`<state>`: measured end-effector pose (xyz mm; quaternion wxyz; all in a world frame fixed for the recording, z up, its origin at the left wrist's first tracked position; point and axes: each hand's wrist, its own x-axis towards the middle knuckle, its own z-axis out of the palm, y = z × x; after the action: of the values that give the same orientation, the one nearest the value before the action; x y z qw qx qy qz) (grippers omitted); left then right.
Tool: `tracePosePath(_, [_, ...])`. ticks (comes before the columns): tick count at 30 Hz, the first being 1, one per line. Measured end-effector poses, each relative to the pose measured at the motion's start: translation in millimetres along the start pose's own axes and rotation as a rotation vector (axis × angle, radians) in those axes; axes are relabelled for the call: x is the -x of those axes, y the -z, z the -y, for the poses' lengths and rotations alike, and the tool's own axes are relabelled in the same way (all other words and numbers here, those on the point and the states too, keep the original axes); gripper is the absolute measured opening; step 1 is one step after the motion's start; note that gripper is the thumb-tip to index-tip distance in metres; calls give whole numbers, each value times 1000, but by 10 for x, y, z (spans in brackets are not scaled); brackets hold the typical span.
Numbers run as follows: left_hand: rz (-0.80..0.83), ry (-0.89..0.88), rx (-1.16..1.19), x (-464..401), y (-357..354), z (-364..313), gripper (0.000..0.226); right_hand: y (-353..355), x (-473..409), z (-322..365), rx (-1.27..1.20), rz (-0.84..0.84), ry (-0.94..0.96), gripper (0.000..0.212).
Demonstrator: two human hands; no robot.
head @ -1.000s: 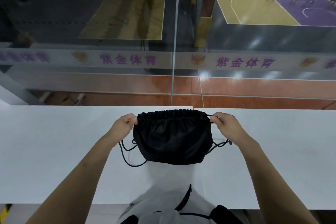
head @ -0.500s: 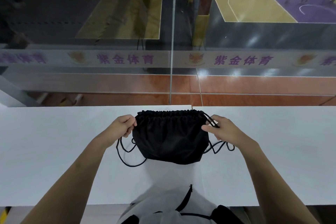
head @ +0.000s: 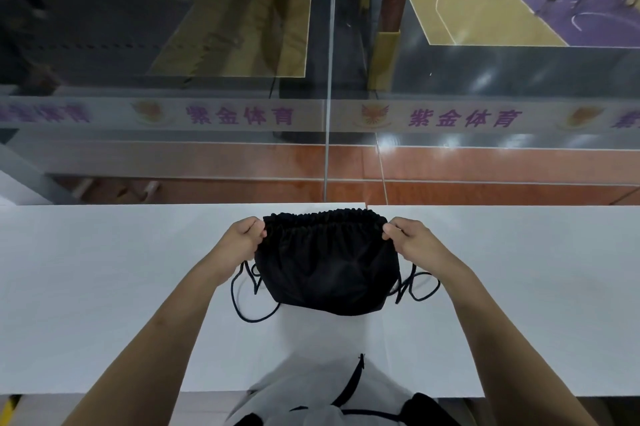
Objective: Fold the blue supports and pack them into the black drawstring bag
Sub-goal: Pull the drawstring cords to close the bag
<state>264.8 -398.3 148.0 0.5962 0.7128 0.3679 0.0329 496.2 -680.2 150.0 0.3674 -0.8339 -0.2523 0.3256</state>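
while the black drawstring bag (head: 327, 263) is held over the white table (head: 104, 287), its gathered top is gripped at the left corner by the closed left hand (head: 239, 245) and at the right corner by the closed right hand (head: 412, 244). cords (head: 242, 301) are seen hanging beneath. "紫金体育" is printed on the far glass banner (head: 464, 118).

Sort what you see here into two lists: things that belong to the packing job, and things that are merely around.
Job: black drawstring bag, its cords, left hand, right hand. No blue supports show.

Around: white table, glass barrier, purple-lettered banner, basketball court.
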Motion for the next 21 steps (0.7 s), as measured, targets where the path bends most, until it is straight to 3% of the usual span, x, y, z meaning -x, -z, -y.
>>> tracePosePath(6, [-73, -8, 157, -28, 124, 27, 44, 180, 31, -64, -9, -207, 69, 36])
tracePosePath(15, [-560, 146, 335, -259, 739, 201, 35, 468, 147, -449, -76, -569, -29, 39])
tracePosePath(18, [-548, 165, 424, -369, 839, 302, 33, 489, 131, -439, -69, -532, -27, 37])
tracePosePath(21, [-535, 194, 343, -340, 737, 398, 31, 495, 104, -430, -34, -441, -11, 34])
